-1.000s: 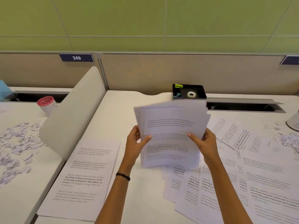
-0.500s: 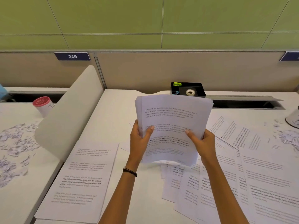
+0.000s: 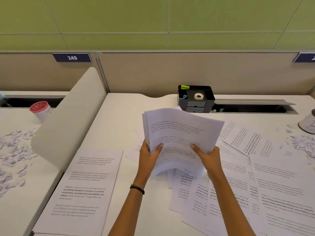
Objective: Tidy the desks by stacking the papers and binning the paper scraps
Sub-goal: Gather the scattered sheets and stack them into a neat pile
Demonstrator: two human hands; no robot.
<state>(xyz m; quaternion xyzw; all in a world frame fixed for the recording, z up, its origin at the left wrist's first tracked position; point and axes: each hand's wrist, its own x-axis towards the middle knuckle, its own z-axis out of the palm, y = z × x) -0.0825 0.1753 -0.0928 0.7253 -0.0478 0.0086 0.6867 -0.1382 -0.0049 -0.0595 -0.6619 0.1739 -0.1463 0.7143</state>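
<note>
A bundle of printed sheets (image 3: pixel 179 132) stands almost upright over the middle of the white desk (image 3: pixel 122 116), its lower edge bowed against the desktop. My left hand (image 3: pixel 149 155) grips its left edge and my right hand (image 3: pixel 207 155) grips its right edge, thumbs on the front. Several loose printed sheets (image 3: pixel 272 181) lie fanned out on the desk to the right and below the bundle. A neat pile of sheets (image 3: pixel 80 193) lies at the desk's left front. Torn paper scraps (image 3: pixel 12 155) cover the neighbouring desk on the left, and more scraps (image 3: pixel 303 143) sit at the far right.
A black desk organiser (image 3: pixel 196 98) with a tape roll stands at the back behind the bundle. A curved white divider (image 3: pixel 68 120) separates the two desks. A red-lidded cup (image 3: pixel 40 109) stands at the left desk's back. A white container (image 3: pixel 308 123) sits at the right edge.
The bundle has come down from mid-air until its lower edge meets the desk and bows. Both hands kept their grip on its sides and lowered with it.
</note>
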